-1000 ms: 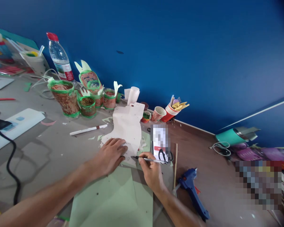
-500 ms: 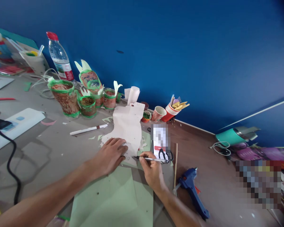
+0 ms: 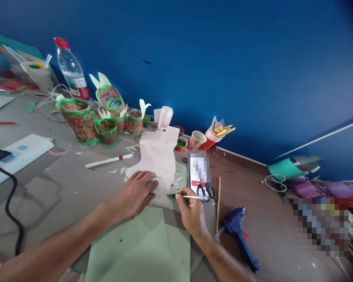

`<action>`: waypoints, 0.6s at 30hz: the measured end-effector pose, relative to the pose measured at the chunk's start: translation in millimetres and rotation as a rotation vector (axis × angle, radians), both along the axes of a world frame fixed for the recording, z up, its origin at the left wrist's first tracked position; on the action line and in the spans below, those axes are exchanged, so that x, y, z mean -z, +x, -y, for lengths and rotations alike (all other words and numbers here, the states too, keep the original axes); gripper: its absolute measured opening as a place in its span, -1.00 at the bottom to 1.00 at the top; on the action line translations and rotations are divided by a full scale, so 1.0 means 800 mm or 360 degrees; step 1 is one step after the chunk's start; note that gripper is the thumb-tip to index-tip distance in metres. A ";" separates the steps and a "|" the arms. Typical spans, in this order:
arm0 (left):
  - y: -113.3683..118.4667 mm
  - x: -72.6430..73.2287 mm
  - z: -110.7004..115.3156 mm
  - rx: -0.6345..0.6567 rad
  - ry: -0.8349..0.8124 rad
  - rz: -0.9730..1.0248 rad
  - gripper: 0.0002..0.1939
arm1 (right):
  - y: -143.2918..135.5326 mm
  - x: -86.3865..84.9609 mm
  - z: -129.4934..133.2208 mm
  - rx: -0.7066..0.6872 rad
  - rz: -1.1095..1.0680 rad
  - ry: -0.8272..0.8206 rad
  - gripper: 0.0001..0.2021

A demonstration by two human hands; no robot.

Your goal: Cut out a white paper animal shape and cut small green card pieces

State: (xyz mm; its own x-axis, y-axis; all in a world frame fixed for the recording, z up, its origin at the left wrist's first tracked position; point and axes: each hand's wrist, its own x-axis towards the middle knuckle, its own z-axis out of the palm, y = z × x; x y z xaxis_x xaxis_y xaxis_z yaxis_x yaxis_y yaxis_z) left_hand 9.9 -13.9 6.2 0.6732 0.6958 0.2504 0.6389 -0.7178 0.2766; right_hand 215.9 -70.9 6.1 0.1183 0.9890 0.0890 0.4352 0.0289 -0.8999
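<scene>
Blue wall behind, messy grey-brown table [image 3: 61, 188] in front, craft scraps everywhere.

Right hand [image 3: 191, 213] is pinched around a pen [image 3: 188, 197], barrel lying almost flat, tip pointing to 9 o'clock and touching down at the bottom edge of the white cutout [image 3: 159, 158]. Left hand [image 3: 137, 194] is flat, fingers spread, pressing that cutout down onto the green sheet [image 3: 141, 246] so it doesn't slide. So one hand gripping, one just pinning, not gripping anything.

My read on progress: looks like tracing the cutout's outline onto the green paper, and the pen is only at the lower right corner. I can't make out a drawn line on the green, too small to tell, so how much outline is done is a guess. Nothing on that sheet looks cut so far.

Moving outward: scissors [image 3: 206, 191] sit just at 3 o'clock of the pen, lying on a blurred card. A wooden stick [image 3: 218, 203] is next to them, then a blue glue gun [image 3: 241, 239] at about 4 o'clock. At 10 o'clock there's a white marker [image 3: 108, 160], and further up a row of green-rimmed pots [image 3: 79, 121] with a water bottle [image 3: 71, 70] behind. Paper cups [image 3: 206, 139] sit at 1 o'clock by the wall.
</scene>
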 end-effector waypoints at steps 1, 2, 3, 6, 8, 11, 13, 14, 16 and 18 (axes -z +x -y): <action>0.000 0.000 0.000 0.0003 -0.0003 -0.0007 -0.77 | 0.001 0.000 0.000 0.0001 0.0007 0.0000 -0.83; 0.000 -0.001 0.000 0.0002 -0.0004 -0.0012 -0.77 | 0.001 0.000 0.000 0.0002 0.0015 0.0001 -0.83; 0.000 -0.001 0.000 -0.0001 -0.0004 -0.0019 -0.77 | 0.002 0.000 0.000 0.0005 0.0026 0.0005 -0.84; 0.000 0.000 0.000 -0.0010 -0.0014 -0.0039 -0.77 | 0.002 -0.001 0.001 0.0013 0.0056 0.0003 -0.83; 0.000 0.000 0.000 -0.0016 -0.0022 -0.0046 -0.77 | 0.003 -0.002 0.002 0.0015 0.0062 -0.0006 -0.82; 0.000 -0.001 0.001 -0.0019 -0.0022 -0.0054 -0.77 | 0.003 -0.004 0.003 0.0008 0.0053 -0.0028 -0.82; 0.000 -0.001 0.001 -0.0022 -0.0019 -0.0057 -0.76 | 0.003 -0.005 0.003 0.0009 0.0054 -0.0030 -0.82; 0.000 -0.001 0.001 -0.0024 -0.0018 -0.0056 -0.77 | 0.004 -0.005 0.003 0.0013 0.0059 -0.0025 -0.82; 0.001 -0.001 0.001 -0.0022 -0.0016 -0.0050 -0.77 | 0.004 -0.005 0.002 0.0030 0.0071 -0.0011 -0.82; 0.001 0.000 0.001 -0.0022 -0.0012 -0.0047 -0.77 | 0.004 -0.005 0.002 0.0042 0.0069 -0.0002 -0.82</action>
